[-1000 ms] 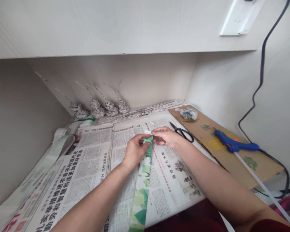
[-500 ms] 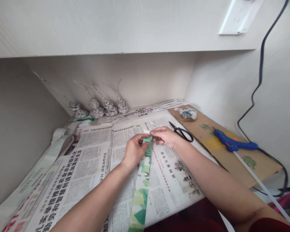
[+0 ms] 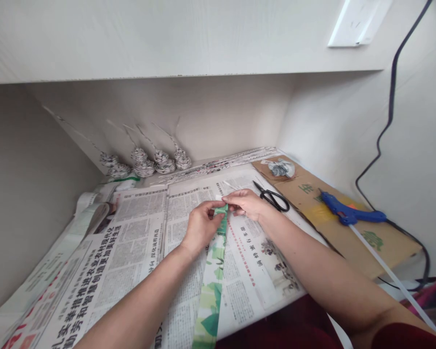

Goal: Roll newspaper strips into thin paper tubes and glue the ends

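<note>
A long green-and-white printed paper strip (image 3: 212, 286) runs from the near edge of the newspaper up to both hands. Its far end is folded or rolled, and a small white edge shows there. My left hand (image 3: 203, 223) pinches this end from the left, thumb on top. From the right, my right hand (image 3: 245, 203) holds the tip of the same end between thumb and fingers. The curled fingers hide part of the fold. Just right of my right hand lie black-handled scissors (image 3: 272, 196), apart from it.
Newspaper sheets (image 3: 138, 213) cover the table. Several woven paper gourd shapes (image 3: 163, 162) and a bundle of thin paper sticks (image 3: 225, 162) lie at the back. At right, a blue glue gun (image 3: 349, 211) with its cord rests on cardboard (image 3: 396, 242). More paper strips (image 3: 61, 247) lie left.
The view has shifted slightly. My right hand's fingertips have moved a little left over the strip's end; my left hand keeps its hold.
</note>
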`<state>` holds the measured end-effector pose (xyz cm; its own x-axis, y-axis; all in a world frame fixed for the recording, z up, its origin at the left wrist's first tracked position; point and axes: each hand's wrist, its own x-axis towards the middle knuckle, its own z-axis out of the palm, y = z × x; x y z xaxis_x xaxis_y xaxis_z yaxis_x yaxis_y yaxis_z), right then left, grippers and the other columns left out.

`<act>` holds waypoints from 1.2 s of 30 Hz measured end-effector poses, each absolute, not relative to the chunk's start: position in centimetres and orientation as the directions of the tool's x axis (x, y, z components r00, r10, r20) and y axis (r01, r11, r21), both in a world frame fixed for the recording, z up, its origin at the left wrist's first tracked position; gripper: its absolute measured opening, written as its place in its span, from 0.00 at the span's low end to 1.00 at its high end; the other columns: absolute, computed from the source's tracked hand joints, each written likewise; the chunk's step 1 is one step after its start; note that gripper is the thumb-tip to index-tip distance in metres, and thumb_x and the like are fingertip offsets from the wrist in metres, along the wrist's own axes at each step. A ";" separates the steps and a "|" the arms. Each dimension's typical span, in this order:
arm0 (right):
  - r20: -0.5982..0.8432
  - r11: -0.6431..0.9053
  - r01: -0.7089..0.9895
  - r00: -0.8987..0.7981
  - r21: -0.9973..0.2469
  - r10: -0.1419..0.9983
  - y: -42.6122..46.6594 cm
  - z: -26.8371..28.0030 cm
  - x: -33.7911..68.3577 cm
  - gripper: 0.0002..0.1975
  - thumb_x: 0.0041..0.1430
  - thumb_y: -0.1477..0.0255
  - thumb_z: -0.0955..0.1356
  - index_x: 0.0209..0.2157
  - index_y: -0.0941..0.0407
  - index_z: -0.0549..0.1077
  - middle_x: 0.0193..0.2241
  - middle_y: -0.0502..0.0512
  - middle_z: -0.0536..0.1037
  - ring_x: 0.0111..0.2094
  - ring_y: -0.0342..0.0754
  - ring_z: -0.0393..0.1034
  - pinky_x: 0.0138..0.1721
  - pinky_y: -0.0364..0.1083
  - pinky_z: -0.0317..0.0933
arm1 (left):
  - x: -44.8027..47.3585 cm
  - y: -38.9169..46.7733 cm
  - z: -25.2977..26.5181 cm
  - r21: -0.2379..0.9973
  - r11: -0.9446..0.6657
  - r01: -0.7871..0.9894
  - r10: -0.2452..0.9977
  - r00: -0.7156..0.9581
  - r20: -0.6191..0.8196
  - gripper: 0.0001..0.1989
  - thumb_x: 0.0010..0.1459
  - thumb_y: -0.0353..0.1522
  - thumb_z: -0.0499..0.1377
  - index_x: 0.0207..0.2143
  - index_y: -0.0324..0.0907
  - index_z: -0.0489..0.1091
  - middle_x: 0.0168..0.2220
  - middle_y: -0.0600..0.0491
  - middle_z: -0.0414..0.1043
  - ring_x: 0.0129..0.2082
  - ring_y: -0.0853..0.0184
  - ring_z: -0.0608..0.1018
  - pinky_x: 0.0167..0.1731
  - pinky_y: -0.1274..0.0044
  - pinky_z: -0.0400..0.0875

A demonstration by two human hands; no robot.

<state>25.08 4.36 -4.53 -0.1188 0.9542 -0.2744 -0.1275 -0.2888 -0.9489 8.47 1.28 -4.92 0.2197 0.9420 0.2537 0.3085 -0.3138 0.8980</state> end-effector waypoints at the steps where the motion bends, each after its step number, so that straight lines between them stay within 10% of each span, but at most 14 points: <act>1: -0.273 -0.287 -0.121 -0.118 -0.950 0.955 4.4 -4.5 25.1 0.15 0.37 0.68 0.77 0.25 0.62 0.74 0.15 0.51 0.70 0.17 0.38 0.62 0.12 0.35 0.48 | 8.5 1.3 -4.9 0.897 -0.315 0.311 0.941 0.223 0.253 0.12 0.49 0.27 0.59 0.39 0.41 0.74 0.39 0.50 0.76 0.33 0.67 0.75 0.36 0.76 0.67; 12: -0.218 -0.227 -0.079 -0.103 -0.971 0.970 3.9 -3.9 24.7 0.18 0.37 0.62 0.76 0.25 0.60 0.73 0.15 0.48 0.69 0.14 0.36 0.59 0.13 0.37 0.52 | 8.0 1.3 -3.3 0.988 0.124 -0.092 0.991 0.062 -0.119 0.23 0.46 0.29 0.63 0.46 0.38 0.63 0.43 0.44 0.71 0.31 0.69 0.75 0.20 0.82 0.68; 17: -0.128 -0.130 -0.011 -0.092 -0.992 0.987 3.8 -4.2 24.5 0.16 0.39 0.62 0.75 0.26 0.60 0.75 0.17 0.49 0.71 0.16 0.38 0.62 0.13 0.37 0.52 | 8.3 0.9 -3.0 0.868 0.392 -0.304 0.906 0.292 -0.307 0.19 0.46 0.23 0.63 0.43 0.37 0.68 0.41 0.45 0.73 0.32 0.69 0.77 0.27 0.82 0.73; 23: -0.154 -0.159 -0.018 -0.158 -0.987 0.975 3.9 -4.7 24.6 0.16 0.42 0.60 0.74 0.26 0.60 0.74 0.18 0.50 0.72 0.17 0.38 0.64 0.14 0.37 0.51 | 8.7 0.7 -3.7 0.888 0.406 -0.215 0.875 0.373 -0.310 0.07 0.51 0.29 0.62 0.33 0.33 0.72 0.34 0.45 0.75 0.30 0.68 0.79 0.36 0.77 0.75; 36: -0.121 -0.121 0.017 -0.291 -0.993 0.949 3.9 -4.2 25.0 0.16 0.41 0.64 0.75 0.29 0.61 0.77 0.18 0.49 0.71 0.17 0.36 0.59 0.15 0.37 0.47 | 8.6 1.1 -4.6 0.941 0.307 -0.139 0.920 0.295 -0.257 0.13 0.51 0.37 0.63 0.30 0.34 0.73 0.31 0.45 0.76 0.27 0.68 0.79 0.31 0.76 0.75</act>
<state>25.02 3.87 -4.21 -0.2907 0.9492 -0.1207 0.0166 -0.1211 -0.9925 8.61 1.13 -4.57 0.2953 0.9202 -0.2570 -0.1387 0.3074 0.9414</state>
